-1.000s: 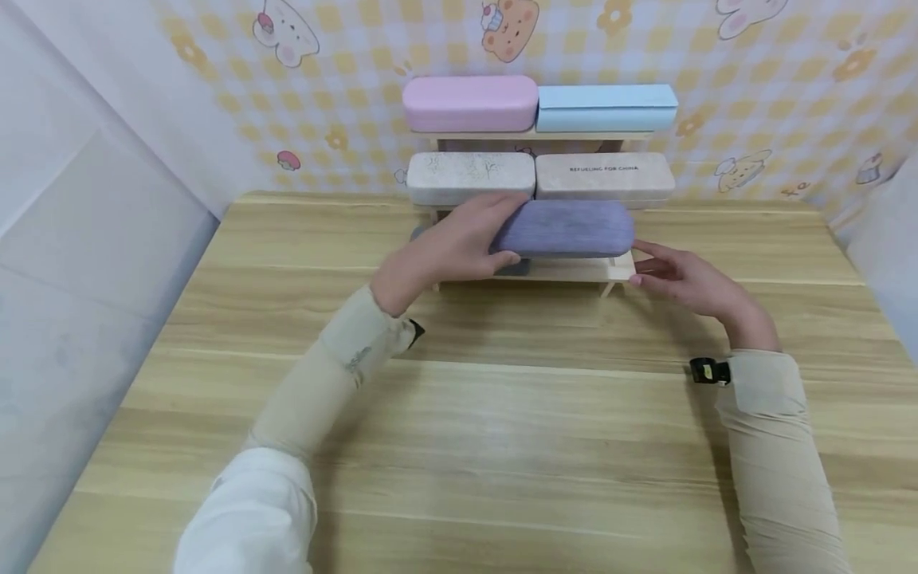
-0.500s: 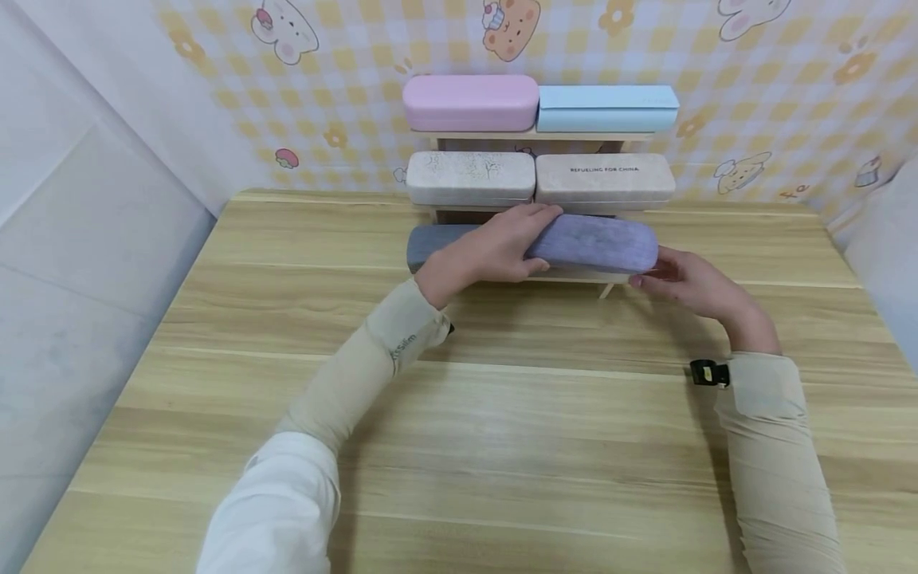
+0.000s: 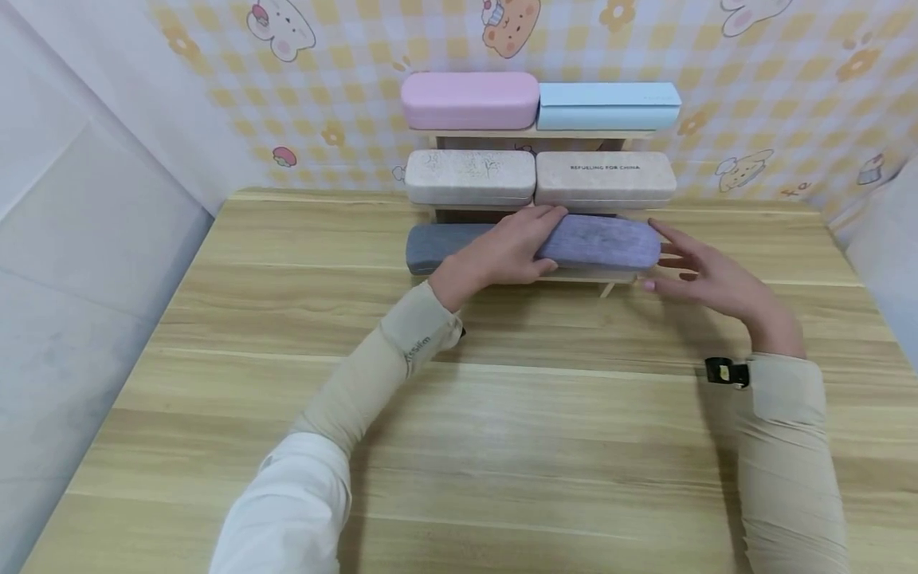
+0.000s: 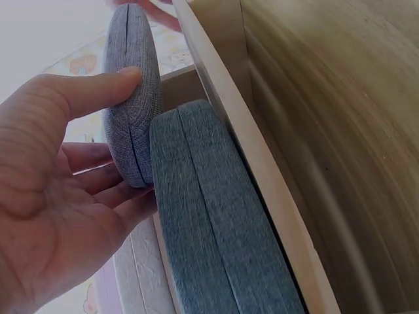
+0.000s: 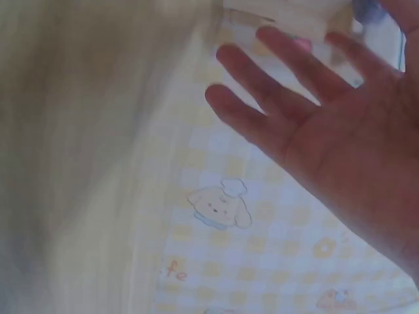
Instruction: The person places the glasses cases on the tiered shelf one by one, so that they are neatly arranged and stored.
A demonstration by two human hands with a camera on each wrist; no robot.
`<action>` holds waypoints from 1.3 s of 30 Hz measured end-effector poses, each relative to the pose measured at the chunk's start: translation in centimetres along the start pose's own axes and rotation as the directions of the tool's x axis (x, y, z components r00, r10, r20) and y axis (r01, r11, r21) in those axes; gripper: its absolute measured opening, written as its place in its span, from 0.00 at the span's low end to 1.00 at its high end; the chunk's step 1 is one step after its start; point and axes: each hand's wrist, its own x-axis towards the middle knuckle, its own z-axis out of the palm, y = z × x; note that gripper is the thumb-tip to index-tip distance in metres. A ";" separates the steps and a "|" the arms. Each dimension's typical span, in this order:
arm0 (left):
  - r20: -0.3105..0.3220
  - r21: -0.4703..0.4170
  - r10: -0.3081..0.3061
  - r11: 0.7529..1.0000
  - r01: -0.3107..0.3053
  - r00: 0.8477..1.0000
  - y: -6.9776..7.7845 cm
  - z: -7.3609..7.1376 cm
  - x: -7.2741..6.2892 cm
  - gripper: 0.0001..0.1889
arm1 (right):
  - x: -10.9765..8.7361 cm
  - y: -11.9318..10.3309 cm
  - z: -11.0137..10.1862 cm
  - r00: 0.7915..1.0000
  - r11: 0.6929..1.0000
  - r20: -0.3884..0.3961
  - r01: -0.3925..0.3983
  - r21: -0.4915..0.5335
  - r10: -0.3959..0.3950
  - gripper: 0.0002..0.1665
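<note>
My left hand (image 3: 505,253) grips the purple glasses case (image 3: 602,241) near its left end, over the lowest tier of a wooden rack. In the left wrist view, the thumb and fingers pinch this glasses case (image 4: 131,91). A grey-blue glasses case (image 3: 445,247) sits on that tier to its left, partly behind the hand and wrist; the left wrist view shows the grey-blue case (image 4: 203,209) against the rack's front lip (image 4: 252,157). My right hand (image 3: 710,275) is by the purple case's right end. Its fingers (image 5: 288,65) extend and hold nothing in the right wrist view.
The rack's middle tier holds a whitish patterned glasses case (image 3: 469,175) and a beige lettered one (image 3: 606,177). On top stand a pink case (image 3: 469,101) and a light blue one (image 3: 608,107). A checked backdrop (image 3: 344,88) rises behind the wooden table (image 3: 545,446).
My left hand has carried the purple glasses case right and down to the lowest tier, uncovering more of the grey-blue case. My right hand has shifted slightly right, its fingers spreading.
</note>
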 end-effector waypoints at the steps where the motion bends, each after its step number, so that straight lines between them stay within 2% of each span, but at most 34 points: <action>1: -0.001 0.005 0.000 1.000 0.000 1.000 0.1 0.1 0.1 0.39 | -0.2 0.0 -0.2 1.000 1.000 0.000 0.006 0.004 -0.006 0.56; 9: 0.002 0.017 -0.006 1.000 0.006 1.000 0.4 0.5 0.7 0.39 | -0.3 0.2 -0.5 0.998 0.998 -0.035 0.048 -0.029 -0.049 0.46; 13: 0.022 0.006 -0.009 1.000 0.009 1.000 0.4 0.7 1.0 0.40 | -0.1 0.4 -0.4 0.998 0.999 -0.050 0.042 -0.033 -0.043 0.43; 19: 0.040 -0.014 -0.016 1.000 0.017 0.999 0.2 1.3 1.3 0.39 | -0.2 0.6 -0.3 0.999 1.000 -0.042 0.010 -0.010 -0.010 0.42; 29: 0.050 0.053 -0.023 0.998 0.020 0.999 -0.1 1.7 1.4 0.39 | 0.1 0.7 0.2 0.998 1.000 -0.066 0.014 0.001 -0.014 0.40; 39: 0.071 0.022 -0.044 0.999 0.042 0.997 -0.6 2.1 1.5 0.40 | 0.2 0.9 0.1 0.999 1.000 -0.053 -0.001 0.004 0.001 0.40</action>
